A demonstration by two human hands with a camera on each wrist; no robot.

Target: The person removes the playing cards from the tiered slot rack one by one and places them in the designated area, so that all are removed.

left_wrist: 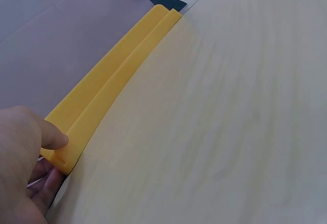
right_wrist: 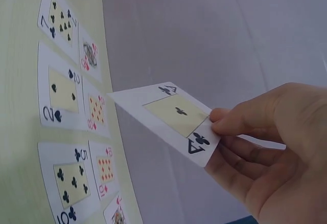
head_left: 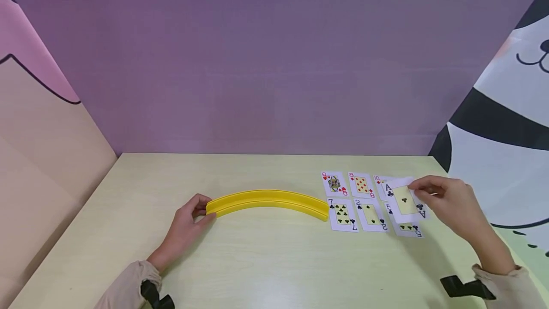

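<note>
My left hand (head_left: 182, 230) pinches the left end of a long, curved yellow card holder (head_left: 266, 198) with a groove along it. In the left wrist view the thumb lies on top of the holder (left_wrist: 110, 88), with fingers below its end. My right hand (head_left: 456, 206) pinches the edge of an ace of clubs (head_left: 403, 192), tilted and raised above the table. Under it, the five of clubs (head_left: 407, 229) and ten of diamonds (head_left: 379, 180) are partly covered in the head view; the right wrist view shows more of both.
Face-up cards lie in two rows: queen of hearts (head_left: 333, 184), eight of diamonds (head_left: 361, 185), seven of clubs (head_left: 342, 214), two of spades (head_left: 371, 214). A partly cropped face card (right_wrist: 117, 215) ends the back row. A purple wall (head_left: 274, 61) stands behind the table (head_left: 266, 261).
</note>
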